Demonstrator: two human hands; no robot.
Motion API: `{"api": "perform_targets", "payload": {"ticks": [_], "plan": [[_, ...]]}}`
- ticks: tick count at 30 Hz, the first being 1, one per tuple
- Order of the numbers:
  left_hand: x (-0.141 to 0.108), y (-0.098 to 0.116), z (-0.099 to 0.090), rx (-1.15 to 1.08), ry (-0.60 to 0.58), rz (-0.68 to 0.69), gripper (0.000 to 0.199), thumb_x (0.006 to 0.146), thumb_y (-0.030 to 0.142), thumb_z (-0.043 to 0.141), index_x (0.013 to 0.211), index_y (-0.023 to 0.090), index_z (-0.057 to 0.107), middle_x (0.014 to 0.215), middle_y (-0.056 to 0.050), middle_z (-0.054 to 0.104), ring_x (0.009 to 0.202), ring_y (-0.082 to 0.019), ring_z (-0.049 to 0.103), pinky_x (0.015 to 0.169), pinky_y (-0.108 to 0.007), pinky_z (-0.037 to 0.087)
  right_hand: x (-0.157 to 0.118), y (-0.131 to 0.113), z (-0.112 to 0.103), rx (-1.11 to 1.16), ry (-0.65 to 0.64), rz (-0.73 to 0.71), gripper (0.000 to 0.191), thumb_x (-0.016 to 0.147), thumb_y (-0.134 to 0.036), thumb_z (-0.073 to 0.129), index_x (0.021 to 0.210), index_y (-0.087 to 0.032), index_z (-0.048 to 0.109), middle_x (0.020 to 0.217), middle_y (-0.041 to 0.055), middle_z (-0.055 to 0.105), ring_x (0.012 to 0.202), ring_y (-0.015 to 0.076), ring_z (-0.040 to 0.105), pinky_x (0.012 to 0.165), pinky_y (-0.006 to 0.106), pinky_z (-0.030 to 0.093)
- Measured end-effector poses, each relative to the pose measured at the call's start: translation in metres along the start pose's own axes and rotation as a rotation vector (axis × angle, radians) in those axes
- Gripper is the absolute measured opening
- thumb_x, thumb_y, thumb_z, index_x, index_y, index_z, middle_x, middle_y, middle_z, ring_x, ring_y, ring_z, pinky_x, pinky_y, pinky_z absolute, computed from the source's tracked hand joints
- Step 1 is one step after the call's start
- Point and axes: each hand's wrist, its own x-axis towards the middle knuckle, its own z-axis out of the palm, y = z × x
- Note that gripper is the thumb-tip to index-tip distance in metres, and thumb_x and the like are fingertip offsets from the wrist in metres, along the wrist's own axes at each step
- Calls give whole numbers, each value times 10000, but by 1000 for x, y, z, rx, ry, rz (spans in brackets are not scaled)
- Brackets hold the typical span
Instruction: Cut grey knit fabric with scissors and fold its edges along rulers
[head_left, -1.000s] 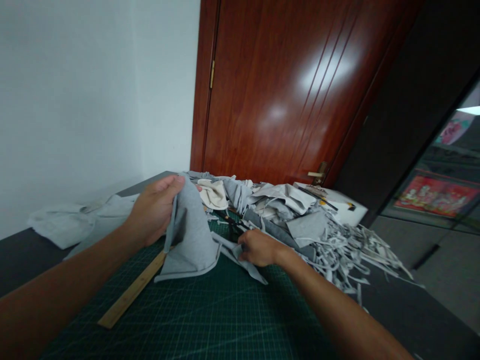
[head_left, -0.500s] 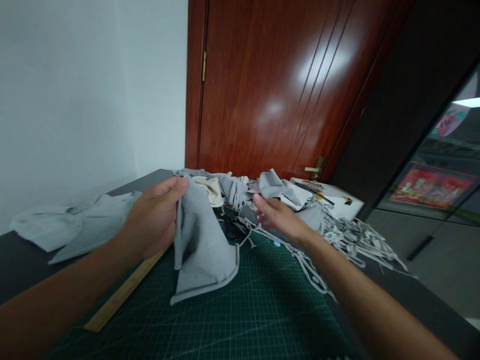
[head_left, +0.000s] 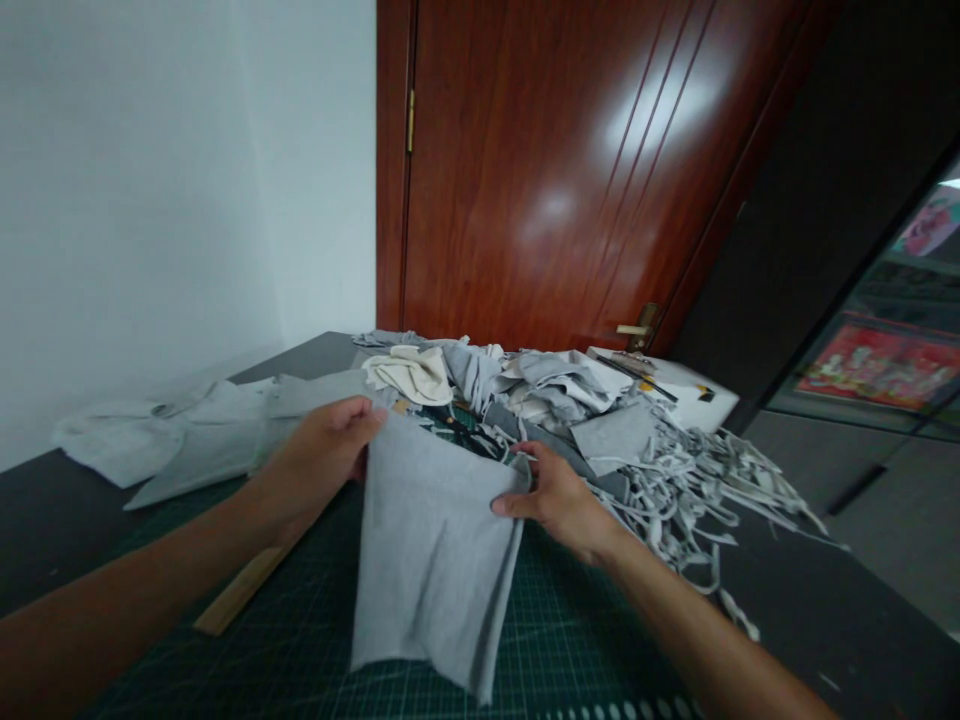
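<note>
Back from the cloth pile (head_left: pixel 559 382), the right hand (head_left: pixel 559 502) now pinches the gray fabric (head_left: pixel 435 545) at its top right corner; the left hand (head_left: pixel 330 448) grips the top left. It hangs spread between them; below lies the green mat (head_left: pixel 585 640).

head view | left hand (head_left: pixel 330 450) pinches gray cloth (head_left: pixel 435 560) at its upper left corner, right hand (head_left: pixel 559 500) at its upper right | cloth spread between them over green cutting mat (head_left: pixel 585 640) on table (head_left: pixel 840 610) | wooden ruler (head_left: pixel 244 590) partly under left arm | behind: cream cloth (head_left: pixel 412 374), tangled strips (head_left: pixel 667 500), white box (head_left: pixel 705 400), red-brown door (head_left: pixel 510 180)
</note>
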Motion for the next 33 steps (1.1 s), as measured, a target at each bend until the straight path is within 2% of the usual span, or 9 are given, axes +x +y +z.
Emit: {"api": "perform_targets", "payload": {"ticks": [3,6,11,14,16,19,25,31,33], "plan": [[1,-25,2,120,52,48,304,678,302,801,902,226,609,910,-52,683,830,-299,695,753,-444,615,8,16,9,-173,53,-55,802,603,-27,835,1354,-147,579,1347,175,670,1335,420,621,1213,589,455],[-13,-33,20,217,8,181,331,749,187,723,1071,243,669,1160,-90,716,1124,-342,686,1088,-566,524,2,16,25,-298,105,-159,773,671,-8,743,1415,-111,563,1543,231,515,1530,416,431,1342,556,277],[-36,-40,78,170,-315,319,421,884,64,494,1234,261,619,1274,-104,724,1204,-276,710,1092,-484,583,-27,19,72,-327,100,-382,808,814,-82,628,1591,-122,410,1625,224,481,1592,341,408,1344,518,339],[-40,-60,102,150,-354,263,521,861,21,471,1321,234,591,1302,-134,722,1240,-269,709,1153,-494,560,-41,38,98,-384,45,-350,1012,838,-214,685,1711,-44,202,1742,300,352,1643,404,335,1319,605,373],[-44,-78,105,209,-385,278,649,860,27,497,1474,235,527,1408,-162,695,1336,-286,673,1193,-512,540,-46,52,106,-530,-35,-293,1059,805,-253,716,1699,45,234,1772,343,260,1674,475,208,1337,695,266],[-56,-102,94,377,-489,381,800,894,73,534,1660,242,378,1668,-204,517,1541,-346,518,1267,-572,472,-53,68,104,-716,-95,-280,1038,835,-373,749,1689,43,330,1772,322,228,1668,512,128,1335,761,135],[-70,-115,54,647,-534,512,904,943,304,725,1740,372,305,1797,-99,303,1630,-431,352,1321,-691,302,-65,95,74,-831,-30,-360,1098,884,-703,757,1702,-68,392,1758,263,204,1649,522,163,1310,791,160],[-67,-122,12,725,-633,419,1142,792,361,882,1726,476,235,1809,-25,230,1634,-455,321,1324,-686,289,-66,102,31,-871,-216,-337,1197,859,-750,789,1754,-199,216,1768,230,122,1620,560,183,1236,849,255],[-69,-128,3,721,-587,418,1156,740,411,913,1710,492,289,1800,-2,276,1616,-448,372,1326,-642,325,-66,99,20,-888,-272,-316,1193,875,-728,786,1752,-208,166,1767,224,93,1629,541,163,1242,839,246]]}}
